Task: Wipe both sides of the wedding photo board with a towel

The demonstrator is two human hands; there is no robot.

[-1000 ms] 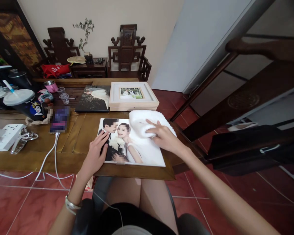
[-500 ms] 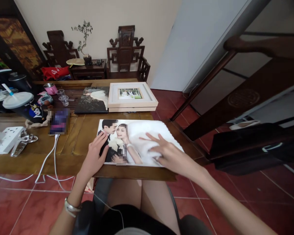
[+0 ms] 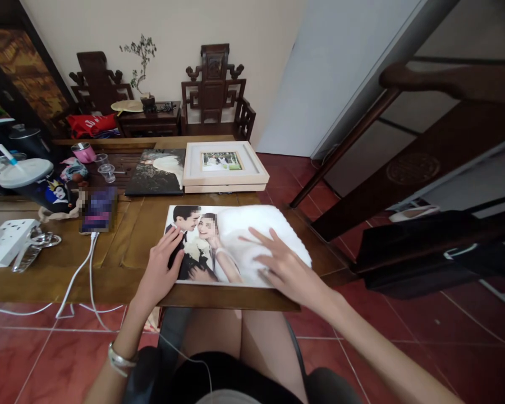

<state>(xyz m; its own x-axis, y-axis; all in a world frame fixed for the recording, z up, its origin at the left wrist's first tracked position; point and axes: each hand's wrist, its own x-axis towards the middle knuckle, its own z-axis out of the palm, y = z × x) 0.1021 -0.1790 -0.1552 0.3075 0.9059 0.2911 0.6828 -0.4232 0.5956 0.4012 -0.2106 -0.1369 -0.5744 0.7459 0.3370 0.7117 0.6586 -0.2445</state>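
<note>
A wedding photo print (image 3: 200, 269) of a couple lies flat near the table's front edge. My left hand (image 3: 163, 264) rests on its left edge with fingers stretched out, holding nothing. Over the right part of the print lies a fluffy white cloth (image 3: 286, 230), which hides that side and overhangs its right edge. My right hand (image 3: 284, 264) lies palm down on the cloth, fingers spread.
Behind the print sit a pale framed photo (image 3: 256, 168) and a dark photo panel (image 3: 141, 177). Left on the wooden table (image 3: 143, 224) are a phone (image 3: 97, 210) with white cables, a power strip (image 3: 8, 241), a claw clip (image 3: 36, 247) and a lidded cup (image 3: 27, 173).
The view has shifted slightly to the right. My left hand keeps its place on the print, and my right hand and the cloth have moved only a little, if at all.
</note>
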